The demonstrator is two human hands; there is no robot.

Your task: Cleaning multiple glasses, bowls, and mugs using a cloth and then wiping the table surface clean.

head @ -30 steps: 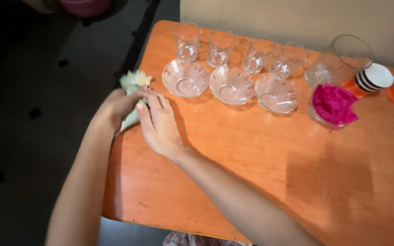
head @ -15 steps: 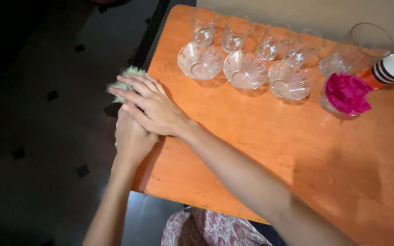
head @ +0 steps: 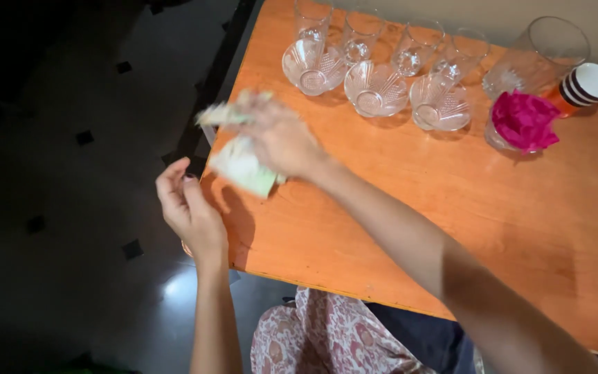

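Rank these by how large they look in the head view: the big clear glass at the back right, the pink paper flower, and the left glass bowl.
1. Big clear glass, largest.
2. Pink paper flower and left glass bowl: they look about alike, so I leave them unranked.

Home dining spot, orange wooden table (head: 451,208), glass bowls (head: 375,88), tumblers (head: 311,17)

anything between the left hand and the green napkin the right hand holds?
No. In the head view, only a bare corner of the orange table lies between the left hand and the green napkin in the right hand.
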